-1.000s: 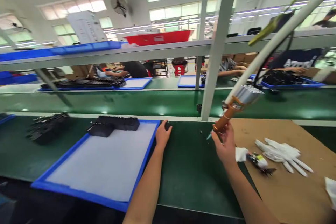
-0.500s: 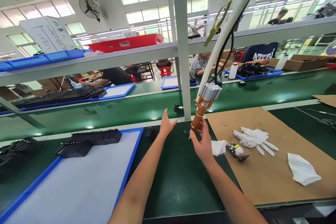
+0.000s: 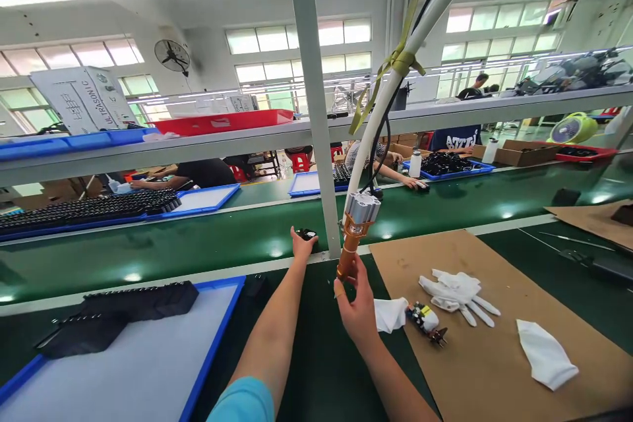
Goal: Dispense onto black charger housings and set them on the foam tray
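My left hand reaches out to the green belt, thumb and fingers around a small black part with a white patch. My right hand holds the lower end of an orange cylindrical tool with a silver ribbed head. The tool hangs tilted beside a white pole, with black cables above it. Its tip is hidden by my fingers. Just right of this hand lie a white cloth piece and a small circuit assembly with yellow and white components.
A blue-rimmed tray with black housings stands at left. White gloves and another white piece lie on cardboard at right. A grey upright post rises near my hands. Across the belt, a co-worker's hand touches a black part.
My left hand has moved forward onto the belt and taken hold of the black part. The right hand stays on the orange tool. The view has tilted up and shifted right.
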The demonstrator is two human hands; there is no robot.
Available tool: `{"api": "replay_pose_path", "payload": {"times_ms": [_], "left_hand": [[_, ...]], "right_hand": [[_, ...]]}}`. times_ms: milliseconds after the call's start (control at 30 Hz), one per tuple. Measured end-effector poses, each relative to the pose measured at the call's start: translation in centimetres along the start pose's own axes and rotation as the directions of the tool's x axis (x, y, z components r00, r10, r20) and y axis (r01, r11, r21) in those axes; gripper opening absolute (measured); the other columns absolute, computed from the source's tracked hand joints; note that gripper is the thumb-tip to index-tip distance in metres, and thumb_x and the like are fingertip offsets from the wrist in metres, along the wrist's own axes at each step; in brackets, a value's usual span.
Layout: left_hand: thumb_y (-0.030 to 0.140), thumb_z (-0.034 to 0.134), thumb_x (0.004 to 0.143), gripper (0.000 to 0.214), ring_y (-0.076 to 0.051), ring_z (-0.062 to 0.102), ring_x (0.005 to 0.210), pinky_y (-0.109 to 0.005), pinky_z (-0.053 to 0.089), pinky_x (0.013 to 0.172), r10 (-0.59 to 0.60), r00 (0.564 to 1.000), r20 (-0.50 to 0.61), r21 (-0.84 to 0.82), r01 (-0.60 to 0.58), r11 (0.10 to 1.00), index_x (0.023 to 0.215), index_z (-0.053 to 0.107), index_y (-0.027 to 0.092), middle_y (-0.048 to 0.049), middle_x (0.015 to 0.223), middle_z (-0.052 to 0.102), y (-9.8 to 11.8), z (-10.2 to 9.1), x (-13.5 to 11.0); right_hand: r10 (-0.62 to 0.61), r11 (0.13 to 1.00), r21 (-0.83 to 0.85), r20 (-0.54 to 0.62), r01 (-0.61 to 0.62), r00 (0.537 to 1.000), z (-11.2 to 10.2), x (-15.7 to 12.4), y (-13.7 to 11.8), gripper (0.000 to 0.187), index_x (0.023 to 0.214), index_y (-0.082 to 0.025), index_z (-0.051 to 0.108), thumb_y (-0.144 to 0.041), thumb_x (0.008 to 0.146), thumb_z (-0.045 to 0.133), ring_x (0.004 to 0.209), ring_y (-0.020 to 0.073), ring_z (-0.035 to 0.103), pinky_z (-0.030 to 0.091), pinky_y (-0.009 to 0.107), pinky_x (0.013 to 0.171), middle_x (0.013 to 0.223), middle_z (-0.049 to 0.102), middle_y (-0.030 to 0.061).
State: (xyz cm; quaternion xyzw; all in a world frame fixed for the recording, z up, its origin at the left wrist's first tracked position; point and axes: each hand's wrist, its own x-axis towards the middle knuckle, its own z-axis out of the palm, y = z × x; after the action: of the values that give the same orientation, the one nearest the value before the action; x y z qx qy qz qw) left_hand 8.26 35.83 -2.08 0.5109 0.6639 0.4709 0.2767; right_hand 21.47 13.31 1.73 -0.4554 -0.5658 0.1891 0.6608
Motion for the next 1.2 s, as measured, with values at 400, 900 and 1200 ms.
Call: {"api": "replay_pose_path", "payload": {"times_ms": [400,900,1200], "left_hand": [[0.028,0.085,0.057,0.088,-0.023,0.064,0.103,-0.042,0.048,0.096,0.225,0.736,0.639,-0.189,-0.133,0.973,0.135,0.042,0.026,-0.0079,0.116,0.063,-0.9,-9.9,-9.8],[0.032,0.070,0.076,0.056,-0.031,0.051,0.123,-0.046,0.038,0.106,0.190,0.980,-0.059,0.234,-0.171,0.957,0.127,0.053,0.018,-0.0140,0.128,0.058,-3.2,-17.4,-12.8],[0.034,0.064,0.081,0.037,-0.027,0.062,0.107,-0.041,0.047,0.095,0.110,0.993,0.052,0.117,-0.116,0.986,0.116,0.063,0.021,-0.0082,0.115,0.068,-5.9,-17.0,-12.3]], "right_hand": [[0.001,0.999,0.041,0.018,-0.002,1.000,-0.3,-0.1,-0.7,0.058,0.142,-0.023,0.032,-0.028,0.088,0.053,0.110,0.0228,0.059,0.053,0.042,0.091,0.127,0.056,0.0142],[0.104,0.937,0.340,-0.045,-0.083,0.994,-0.6,0.1,-1.8,0.048,0.126,-0.029,0.036,-0.037,0.085,0.060,0.074,0.0152,0.064,0.054,0.035,0.073,0.092,0.059,0.0011],[0.184,0.820,0.537,0.078,-0.197,0.980,3.3,1.4,-4.6,0.020,0.101,-0.026,0.046,-0.039,0.088,0.055,0.056,0.0075,0.056,0.049,0.025,0.060,0.084,0.059,-0.0038]]}}
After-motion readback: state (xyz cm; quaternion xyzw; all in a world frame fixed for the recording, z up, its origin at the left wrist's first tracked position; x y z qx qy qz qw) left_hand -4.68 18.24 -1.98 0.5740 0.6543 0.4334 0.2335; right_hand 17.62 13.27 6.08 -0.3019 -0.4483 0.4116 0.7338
